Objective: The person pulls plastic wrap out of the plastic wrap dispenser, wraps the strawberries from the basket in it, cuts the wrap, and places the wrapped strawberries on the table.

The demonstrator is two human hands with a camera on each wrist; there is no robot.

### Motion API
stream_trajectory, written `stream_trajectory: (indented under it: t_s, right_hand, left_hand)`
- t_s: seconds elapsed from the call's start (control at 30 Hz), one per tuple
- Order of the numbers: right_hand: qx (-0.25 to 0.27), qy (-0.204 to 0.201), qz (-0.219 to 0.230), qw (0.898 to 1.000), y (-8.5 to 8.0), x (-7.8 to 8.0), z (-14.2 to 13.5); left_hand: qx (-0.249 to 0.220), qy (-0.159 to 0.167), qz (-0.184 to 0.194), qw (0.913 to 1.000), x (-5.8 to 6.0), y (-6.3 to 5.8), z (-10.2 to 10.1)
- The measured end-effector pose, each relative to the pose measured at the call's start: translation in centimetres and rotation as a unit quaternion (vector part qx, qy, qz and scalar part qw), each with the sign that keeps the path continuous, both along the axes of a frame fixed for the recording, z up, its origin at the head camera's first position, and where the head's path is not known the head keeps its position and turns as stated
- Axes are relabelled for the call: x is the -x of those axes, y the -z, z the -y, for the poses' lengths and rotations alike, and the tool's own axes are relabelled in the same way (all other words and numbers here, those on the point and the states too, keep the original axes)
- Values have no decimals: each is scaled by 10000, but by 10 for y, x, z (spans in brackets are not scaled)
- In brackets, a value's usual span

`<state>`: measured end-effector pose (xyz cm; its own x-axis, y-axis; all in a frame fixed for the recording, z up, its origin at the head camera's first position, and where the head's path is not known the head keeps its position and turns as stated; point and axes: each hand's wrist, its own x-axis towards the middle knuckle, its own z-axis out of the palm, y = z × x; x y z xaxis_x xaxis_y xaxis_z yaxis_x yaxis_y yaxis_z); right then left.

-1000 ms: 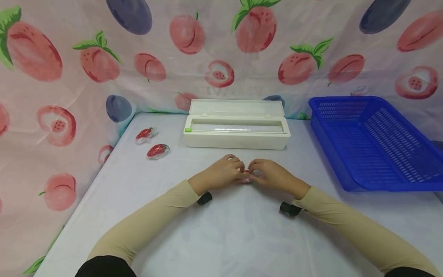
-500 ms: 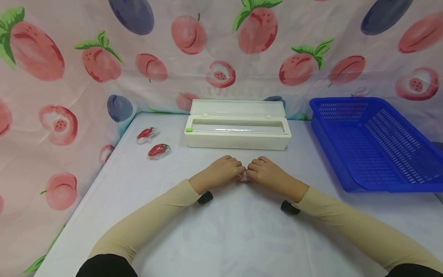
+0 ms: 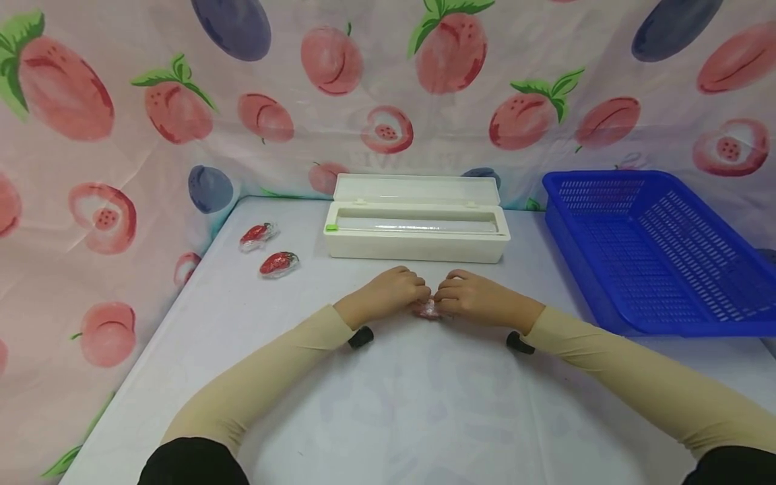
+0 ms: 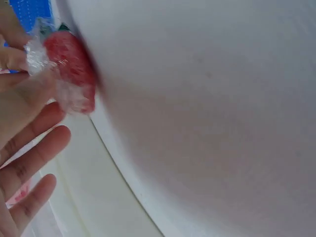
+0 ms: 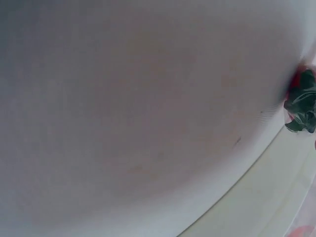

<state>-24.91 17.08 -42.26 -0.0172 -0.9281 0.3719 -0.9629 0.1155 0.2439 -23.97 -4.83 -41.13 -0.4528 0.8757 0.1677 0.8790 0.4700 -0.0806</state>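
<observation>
A red strawberry (image 3: 428, 310) in clear plastic wrap lies on the white table between the two hands. My left hand (image 3: 388, 294) pinches the wrap, its thumb against the film in the left wrist view while the other fingers spread apart below. From the other side my right hand (image 3: 481, 298) grips the wrap with curled fingers, some of them showing at the upper left of the left wrist view. The right wrist view catches the strawberry's green leaves (image 5: 302, 103) under the film at its right edge. Crumpled film (image 4: 37, 57) bunches up near the fingertips.
Behind the hands stands a white cling-film dispenser (image 3: 415, 247) with its lid up. Two wrapped strawberries, a rear one (image 3: 256, 234) and a front one (image 3: 279, 264), lie at the left. A blue plastic basket (image 3: 582, 269) sits on the right. Fruit-print cloth (image 3: 254, 162) hangs behind.
The right hand's fingers have closed in at the strawberry, and its wrist has lifted and shifted slightly right. More of the strawberry shows between the hands. The left hand stays nearly in place.
</observation>
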Motion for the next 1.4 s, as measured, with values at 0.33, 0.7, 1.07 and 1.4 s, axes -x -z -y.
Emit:
stream_trajectory:
  t_s: [0.33, 0.7, 1.07, 1.4]
  right_hand:
    - [17, 143, 168, 9998, 4, -1, -2]
    - [-130, 1098, 1066, 9881, 3, -8, -5]
    - [-520, 2411, 2686, 9311, 2, -12, 1]
    - [-582, 2585, 2711, 9254, 2, -11, 11]
  left_hand:
    - [124, 198, -70, 9997, -1, 7, 1]
    - [359, -209, -245, 9988, 0, 12, 3]
    - [790, -703, 59, 9944, -5, 9, 0]
    - [1034, -1023, 579, 9877, -4, 13, -7]
